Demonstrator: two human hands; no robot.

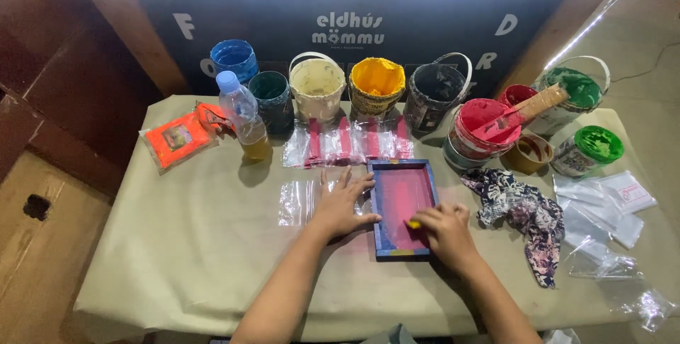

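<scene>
A: Nearest the lens, at lower centre, the right hand [445, 229] is curled shut on a small yellow squeegee [413, 224] inside the blue-framed screen [401, 208].

B: And the left hand [340, 204]?

A: It lies flat with fingers spread, pressing the frame's left edge over a clear bag [299, 202].

B: How far along does it look?

A: The mesh is red with ink. Printed bags [348, 141] line the middle, above the frame, so some are done; blank bags [601, 211] wait at right.
</scene>
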